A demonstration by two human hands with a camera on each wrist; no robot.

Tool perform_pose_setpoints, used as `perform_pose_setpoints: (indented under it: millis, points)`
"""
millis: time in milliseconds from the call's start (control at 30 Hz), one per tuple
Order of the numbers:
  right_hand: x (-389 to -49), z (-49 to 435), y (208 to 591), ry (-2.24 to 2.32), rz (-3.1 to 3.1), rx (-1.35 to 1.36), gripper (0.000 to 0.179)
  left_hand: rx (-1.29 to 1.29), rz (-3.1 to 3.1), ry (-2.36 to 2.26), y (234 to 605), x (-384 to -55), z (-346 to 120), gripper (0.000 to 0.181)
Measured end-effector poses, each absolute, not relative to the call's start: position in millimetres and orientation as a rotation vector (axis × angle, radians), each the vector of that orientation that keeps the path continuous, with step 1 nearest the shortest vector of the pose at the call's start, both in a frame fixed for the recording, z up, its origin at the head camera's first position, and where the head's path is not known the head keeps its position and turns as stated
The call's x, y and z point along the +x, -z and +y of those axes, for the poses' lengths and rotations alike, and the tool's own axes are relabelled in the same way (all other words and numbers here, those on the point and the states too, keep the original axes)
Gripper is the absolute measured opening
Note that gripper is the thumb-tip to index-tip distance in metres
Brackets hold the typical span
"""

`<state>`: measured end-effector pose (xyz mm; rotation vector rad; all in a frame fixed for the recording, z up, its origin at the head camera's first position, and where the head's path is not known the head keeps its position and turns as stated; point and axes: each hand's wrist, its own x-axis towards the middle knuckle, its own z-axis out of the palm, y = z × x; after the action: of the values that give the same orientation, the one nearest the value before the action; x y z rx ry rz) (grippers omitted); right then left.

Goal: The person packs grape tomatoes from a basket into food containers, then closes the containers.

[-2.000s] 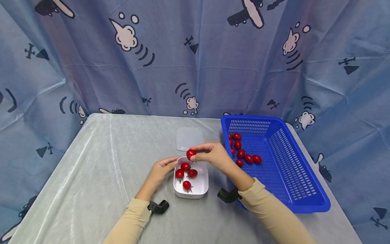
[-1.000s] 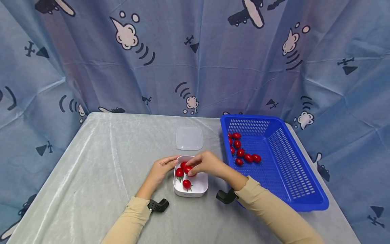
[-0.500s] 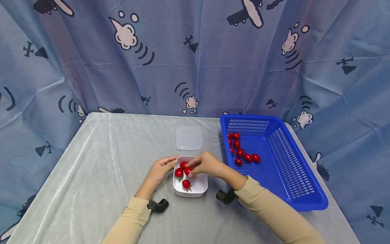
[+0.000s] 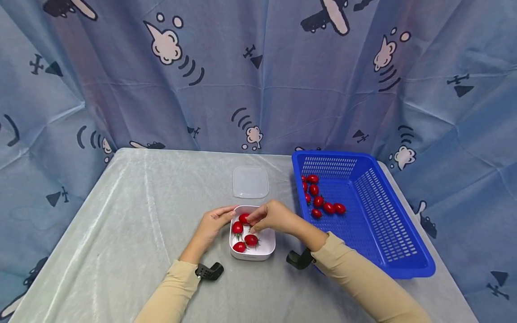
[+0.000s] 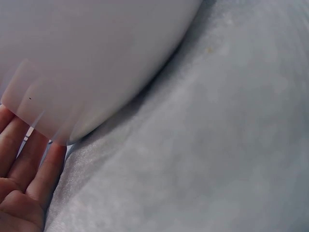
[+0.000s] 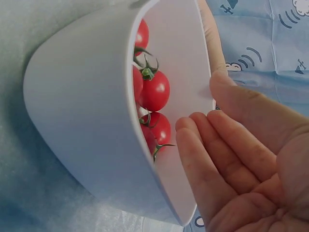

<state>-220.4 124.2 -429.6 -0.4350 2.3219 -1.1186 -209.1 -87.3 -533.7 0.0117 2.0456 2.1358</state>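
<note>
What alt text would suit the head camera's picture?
A person's right hand is over a white box of red tomatoes, while the left hand touches its side. Behind the box lies a translucent lid; to the right, a blue basket holds more tomatoes.

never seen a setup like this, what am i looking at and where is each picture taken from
There is no machine here, only a person's bare left hand and right hand. The wide pictures come from a camera on the person's head, looking forward and down; the two close ones come from a camera worn on each wrist. On the pale table are a white box with red tomatoes inside, a blue basket with more tomatoes, and what looks like a clear lid. The left hand touches the box's side with straight fingers. The right hand is over the box; its wrist picture shows nothing held.
</note>
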Motion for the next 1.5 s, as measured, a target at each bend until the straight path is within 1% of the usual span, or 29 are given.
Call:
perform_pose_setpoints:
  millis: [300, 500, 700, 867, 1000, 1133, 1300, 1400, 1500]
  points:
    - [-221, 129, 417, 1.227, 2.326, -0.376, 0.028, 0.011, 2.054, -2.124, 531, -209, -86, 0.034]
    - [-230, 143, 397, 1.413, 2.343, -0.349, 0.032, 0.018, 2.073, -2.133, 532, -208, -86, 0.034]
    - [-246, 173, 377, 1.62, 2.43, -0.276, 0.037, 0.022, 2.036, -2.148, 532, -208, -86, 0.036]
    - [-261, 209, 369, 1.929, 2.413, -0.212, 0.039, 0.026, 2.032, -2.155, 532, -208, -85, 0.036]
    - [-273, 236, 371, 2.104, 2.351, -0.128, 0.04, 0.023, 2.039, -2.161, 531, -208, -85, 0.036]
    - [-280, 255, 379, 2.149, 2.332, 0.037, 0.045, 0.027, 2.047, -2.15, 531, -207, -85, 0.036]
    - [-292, 268, 394, 2.093, 2.304, 0.249, 0.053, -0.001, 2.072, -2.13, 531, -206, -85, 0.036]
    - [-298, 274, 404, 2.019, 2.299, 0.307, 0.057, 0.003, 2.059, -2.139, 531, -207, -85, 0.036]
    - [-300, 280, 412, 1.886, 2.334, 0.351, 0.058, 0.01, 2.043, -2.155, 533, -208, -85, 0.035]
